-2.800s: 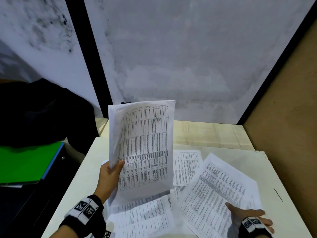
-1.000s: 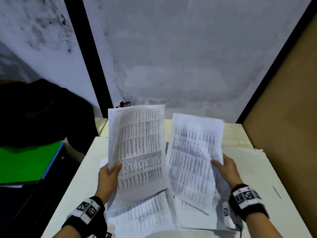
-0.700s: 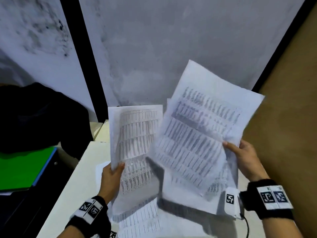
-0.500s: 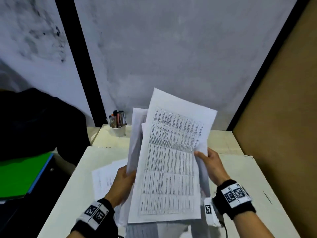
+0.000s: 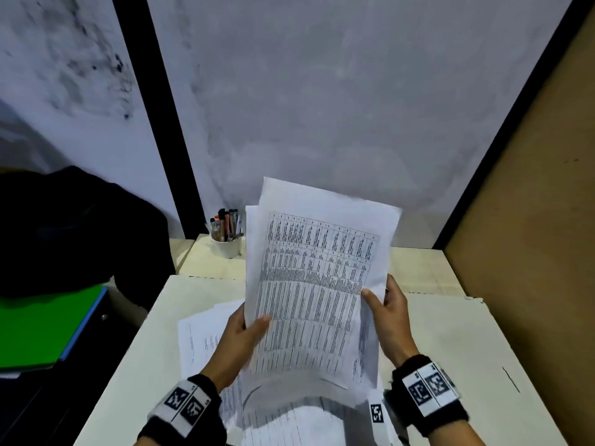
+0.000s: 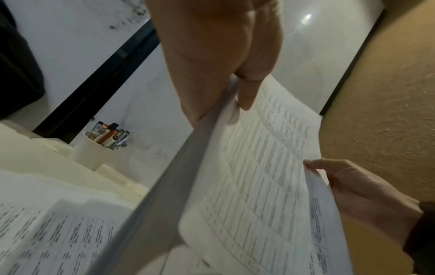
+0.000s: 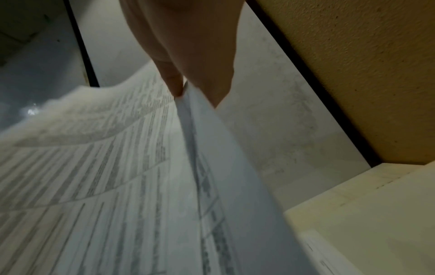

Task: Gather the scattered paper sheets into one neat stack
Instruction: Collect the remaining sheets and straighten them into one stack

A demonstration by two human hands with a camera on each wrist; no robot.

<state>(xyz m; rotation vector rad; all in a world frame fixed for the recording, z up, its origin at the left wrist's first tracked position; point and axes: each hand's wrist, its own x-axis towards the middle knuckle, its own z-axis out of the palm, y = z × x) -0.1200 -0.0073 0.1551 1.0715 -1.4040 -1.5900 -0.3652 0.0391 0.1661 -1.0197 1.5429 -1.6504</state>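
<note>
Both hands hold a sheaf of printed sheets (image 5: 315, 278) upright at the frame's centre: the left hand (image 5: 238, 342) pinches its left edge, thumb on the front, and the right hand (image 5: 389, 320) grips the right edge the same way. The sheaf's top corners fan unevenly. More loose sheets (image 5: 203, 336) lie on the cream table (image 5: 450, 365) below, at lower left and bottom centre; how many I can't quite tell. A white cup of pens (image 5: 227, 236) stands just left of the raised sheaf, near the grey wall. A brown board (image 5: 531, 220) closes the right side. A green folder (image 5: 42, 329) lies at far left under dark fabric (image 5: 74, 230). The table's right half has open room.
</note>
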